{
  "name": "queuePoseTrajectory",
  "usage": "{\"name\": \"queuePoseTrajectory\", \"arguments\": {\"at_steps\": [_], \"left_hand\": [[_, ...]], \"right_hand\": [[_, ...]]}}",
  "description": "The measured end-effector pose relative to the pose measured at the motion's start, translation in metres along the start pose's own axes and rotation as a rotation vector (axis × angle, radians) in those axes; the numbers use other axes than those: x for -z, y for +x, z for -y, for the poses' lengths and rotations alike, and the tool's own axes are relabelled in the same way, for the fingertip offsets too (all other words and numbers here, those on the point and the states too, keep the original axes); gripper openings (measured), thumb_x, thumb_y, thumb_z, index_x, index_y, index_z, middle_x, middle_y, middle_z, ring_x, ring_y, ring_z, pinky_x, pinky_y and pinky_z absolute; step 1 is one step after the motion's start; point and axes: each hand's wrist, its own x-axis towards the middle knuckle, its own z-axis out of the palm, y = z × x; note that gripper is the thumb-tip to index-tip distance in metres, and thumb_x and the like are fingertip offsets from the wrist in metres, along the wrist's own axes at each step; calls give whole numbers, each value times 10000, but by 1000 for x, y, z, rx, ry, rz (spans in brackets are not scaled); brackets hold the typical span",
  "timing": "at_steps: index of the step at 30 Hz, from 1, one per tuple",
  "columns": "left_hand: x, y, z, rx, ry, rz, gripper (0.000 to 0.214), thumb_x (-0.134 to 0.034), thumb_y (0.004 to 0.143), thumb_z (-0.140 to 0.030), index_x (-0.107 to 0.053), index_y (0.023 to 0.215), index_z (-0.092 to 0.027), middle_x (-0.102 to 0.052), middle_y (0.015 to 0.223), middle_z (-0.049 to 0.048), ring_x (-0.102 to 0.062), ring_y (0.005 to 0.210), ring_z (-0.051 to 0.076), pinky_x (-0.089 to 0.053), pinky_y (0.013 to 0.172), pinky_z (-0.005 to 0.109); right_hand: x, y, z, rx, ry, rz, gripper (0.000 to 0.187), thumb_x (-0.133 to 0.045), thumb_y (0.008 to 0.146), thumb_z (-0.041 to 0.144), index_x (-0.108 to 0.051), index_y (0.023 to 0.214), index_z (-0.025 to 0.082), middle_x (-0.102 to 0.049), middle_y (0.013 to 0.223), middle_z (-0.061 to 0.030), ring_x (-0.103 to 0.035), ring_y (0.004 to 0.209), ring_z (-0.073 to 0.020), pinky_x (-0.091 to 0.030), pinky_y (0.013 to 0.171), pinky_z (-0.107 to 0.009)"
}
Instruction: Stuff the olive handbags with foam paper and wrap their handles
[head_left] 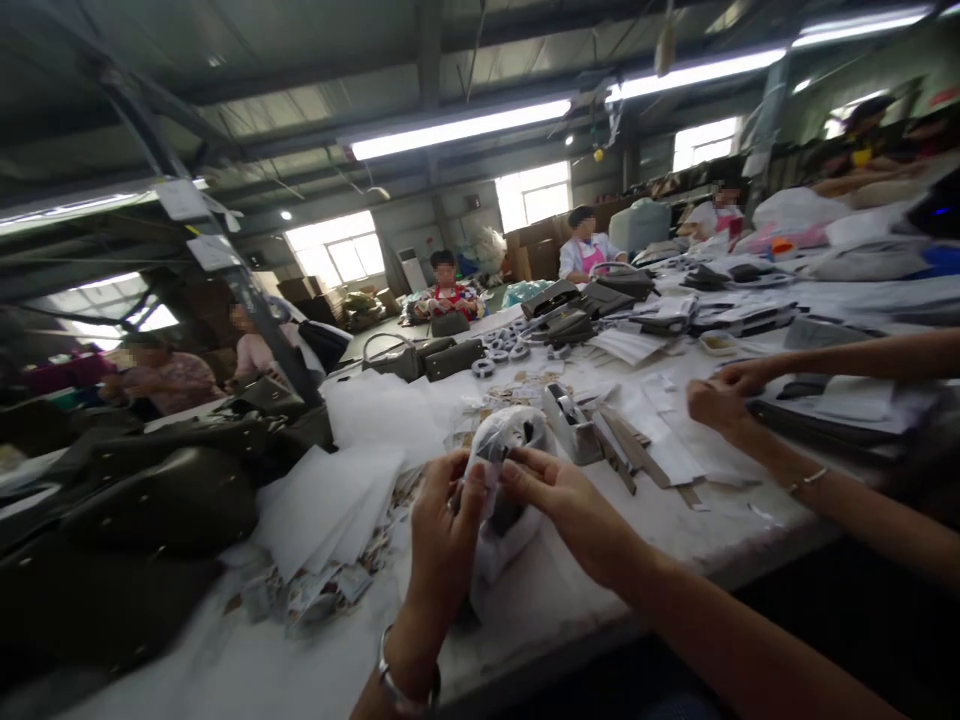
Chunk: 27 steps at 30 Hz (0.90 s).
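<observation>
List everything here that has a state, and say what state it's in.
white wrapper: crumpled, something dark inside, held over the table edge.
left hand: gripping the wrapper's side.
right hand: pinching its top.
tape dispenser: upright on the table.
white sheets: loosely stacked, lying flat.

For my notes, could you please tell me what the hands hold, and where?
The left hand and right hand grip a white plastic-wrapped item at its middle.

Tape dispenser (568, 418) behind wrapped bundle (512, 432); paper sheets (330, 500) left of bundle; bags (161, 505) farther left, all on table (697, 520).
</observation>
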Motion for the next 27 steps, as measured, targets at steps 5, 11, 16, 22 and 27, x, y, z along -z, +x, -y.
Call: {"name": "queuePoseTrajectory", "arguments": {"at_steps": [5,11,16,22,27], "left_hand": [[15,-4,27,25,-265,50,500,-427,986,-552,-522,1348,-221,-602,1328,111,-596,1180,247,-487,994,376],[28,-38,74,68,-36,146,634,-599,919,-503,-424,1471,-245,-448,1521,97,-385,1419,284,-291,1197,453],[26,-49,91,194,-127,40,667,-667,891,-434,-393,1482,-294,-448,1523,81,-419,1400,257,-394,1139,397],[27,-48,108,371,-255,-27,426,-532,961,-491,-601,1315,-265,-598,1385,77,-541,1296,244,-462,1068,368],[48,-51,139,405,-111,-60,398,-501,968,-464,-635,1239,-205,-670,1261,101,-654,1128,228,-532,956,358]], "right_hand": [[42,4,-15,61,-712,-97,359,-623,879,495,-736,1114,247,-773,999,-31,-712,960,-256,-545,904,-365],[82,-11,-79,35,-882,-85,335,-584,894,473,-735,1110,266,-759,1088,-31,-718,975,-245,-564,881,-342],[109,-23,-107,-10,-933,-59,320,-539,928,423,-742,1089,236,-753,1109,-42,-712,999,-246,-565,903,-369],[134,-24,-105,-10,-1024,-180,323,-544,917,442,-751,1068,246,-756,1095,-52,-713,1002,-272,-575,898,-384],[150,-32,-133,61,-1095,-119,343,-550,900,481,-743,1095,275,-750,1116,-39,-720,1001,-269,-582,901,-356]]}}
